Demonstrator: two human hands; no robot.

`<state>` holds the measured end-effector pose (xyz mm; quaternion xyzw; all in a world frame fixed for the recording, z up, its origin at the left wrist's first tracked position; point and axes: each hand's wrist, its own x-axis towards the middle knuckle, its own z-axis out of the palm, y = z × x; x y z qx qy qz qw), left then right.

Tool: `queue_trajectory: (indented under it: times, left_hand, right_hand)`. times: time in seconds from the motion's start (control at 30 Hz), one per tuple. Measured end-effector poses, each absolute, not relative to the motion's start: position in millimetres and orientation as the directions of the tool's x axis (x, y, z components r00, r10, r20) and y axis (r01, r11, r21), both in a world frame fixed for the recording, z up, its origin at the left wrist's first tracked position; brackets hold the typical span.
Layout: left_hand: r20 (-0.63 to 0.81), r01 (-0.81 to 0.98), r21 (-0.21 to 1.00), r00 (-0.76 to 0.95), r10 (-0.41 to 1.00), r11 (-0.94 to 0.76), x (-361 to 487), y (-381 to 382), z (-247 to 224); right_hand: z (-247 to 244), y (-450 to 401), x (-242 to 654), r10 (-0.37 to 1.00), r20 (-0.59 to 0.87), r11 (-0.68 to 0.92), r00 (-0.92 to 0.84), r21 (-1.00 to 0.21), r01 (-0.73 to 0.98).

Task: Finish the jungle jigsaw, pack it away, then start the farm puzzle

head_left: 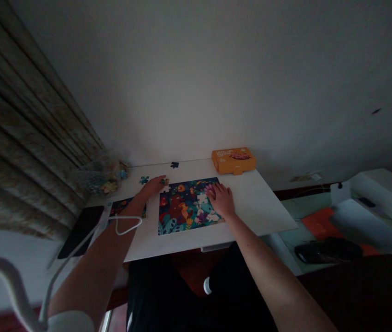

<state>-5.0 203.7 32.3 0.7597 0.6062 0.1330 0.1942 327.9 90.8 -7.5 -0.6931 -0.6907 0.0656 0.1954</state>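
Observation:
A colourful jigsaw puzzle [185,207] with a dark jungle-like picture lies on a white board [254,203]. My right hand [221,199] rests on the puzzle's right side, fingers spread, over a pink area. My left hand [152,187] reaches toward the puzzle's top left corner, and its fingertips are at a small loose jigsaw piece [164,182]. Whether they grip it is too dim to tell. A teal piece [143,180] lies just beyond that hand, and a dark piece [174,165] sits near the board's far edge.
A printed picture sheet [128,207] lies left of the puzzle. An orange box [233,160] stands at the board's far edge, and a clear bag of pieces [103,177] sits at its far left corner. A curtain [19,120] hangs left; a white printer [371,203] stands right.

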Motion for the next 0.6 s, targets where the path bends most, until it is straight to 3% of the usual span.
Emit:
queue_trajectory:
  times: [0.23, 0.47, 0.6]
  left_hand:
    - [0.018, 0.832, 0.525, 0.200, 0.980, -0.179, -8.4, 215.1, 28.9]
    - [0.158, 0.770, 0.629, 0.013, 0.987, -0.111, 2.1, 199.8, 23.2]
    - [0.153, 0.533, 0.845, -0.155, 0.976, -0.048, 20.3, 173.0, 23.5]
  right_hand:
    - [-10.8, 92.1, 328.5, 0.981, 0.189, 0.028, 0.040, -0.345, 0.938]
    - [-17.9, 95.9, 334.0, 0.970, 0.236, 0.040, 0.060, -0.396, 0.917]
    - [-24.6, 101.6, 343.2, 0.944, 0.312, 0.090, 0.105, -0.551, 0.830]
